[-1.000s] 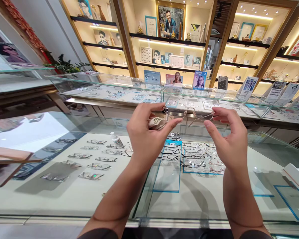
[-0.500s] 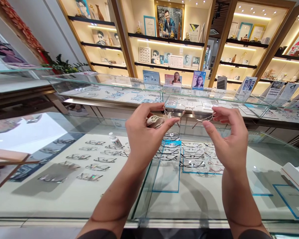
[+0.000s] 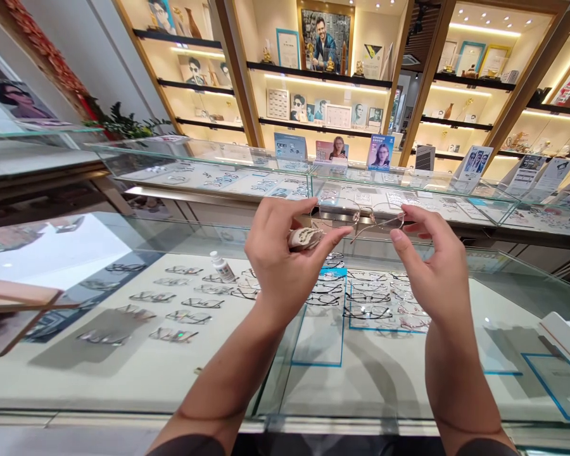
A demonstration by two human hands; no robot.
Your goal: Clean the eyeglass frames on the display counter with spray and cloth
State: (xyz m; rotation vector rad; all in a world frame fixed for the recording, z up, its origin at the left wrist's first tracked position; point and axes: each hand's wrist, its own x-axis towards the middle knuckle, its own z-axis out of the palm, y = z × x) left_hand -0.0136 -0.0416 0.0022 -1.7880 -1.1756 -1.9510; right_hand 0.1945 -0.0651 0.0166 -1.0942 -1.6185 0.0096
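Note:
I hold a thin-rimmed pair of glasses (image 3: 361, 220) up in front of me, above a glass display counter (image 3: 137, 373). My left hand (image 3: 285, 256) pinches the left end of the frame between thumb and forefinger, with a crumpled beige cloth (image 3: 304, 237) tucked in the same hand. My right hand (image 3: 432, 263) pinches the right end of the frame with thumb and fingertips. The lenses look clear and the temples hang partly folded below.
Under the counter glass lie rows of spectacle frames (image 3: 365, 297) and a small white bottle (image 3: 221, 266). A second glass case (image 3: 209, 166) runs behind it, with lit wall shelves (image 3: 320, 82) of pictures and display cards beyond. A white object (image 3: 567, 342) lies at the right edge.
Both hands have drawn slightly closer together, and the glasses have tilted a little between them. The cloth stays in my left hand.

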